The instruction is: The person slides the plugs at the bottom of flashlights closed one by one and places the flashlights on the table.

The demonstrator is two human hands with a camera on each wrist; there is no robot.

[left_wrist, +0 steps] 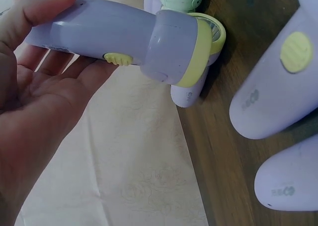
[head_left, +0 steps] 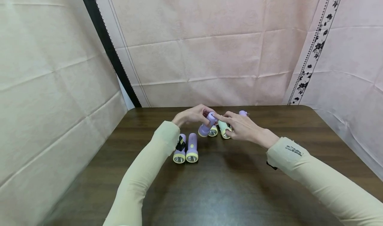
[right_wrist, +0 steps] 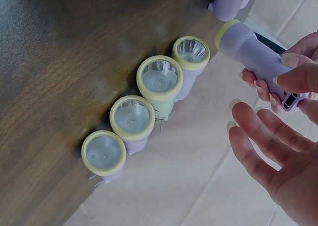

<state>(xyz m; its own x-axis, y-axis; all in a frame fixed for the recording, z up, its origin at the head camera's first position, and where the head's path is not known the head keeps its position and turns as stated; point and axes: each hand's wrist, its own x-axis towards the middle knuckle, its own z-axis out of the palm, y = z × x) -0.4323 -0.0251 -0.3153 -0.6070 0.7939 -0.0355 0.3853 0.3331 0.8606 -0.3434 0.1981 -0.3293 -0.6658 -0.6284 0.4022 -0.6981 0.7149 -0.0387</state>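
My left hand [head_left: 193, 115] grips a purple flashlight [head_left: 207, 124] with a yellow rim by its tail end and holds it tilted above the dark wooden table [head_left: 227, 186]. In the left wrist view the thumb [left_wrist: 35, 11] lies along the flashlight's body [left_wrist: 124, 35], whose yellow switch faces out. Just right of the flashlight's tail is my right hand [head_left: 240, 127], fingers [right_wrist: 261, 149] straight and spread, holding nothing. Below and behind it several more flashlights [right_wrist: 158, 82] lie in a row.
Two purple flashlights [head_left: 179, 151] [head_left: 192, 149] lie side by side near my left forearm, lenses toward me. Pink cloth [head_left: 209, 53] hangs behind and beside the table. The table's near half is bare dark wood.
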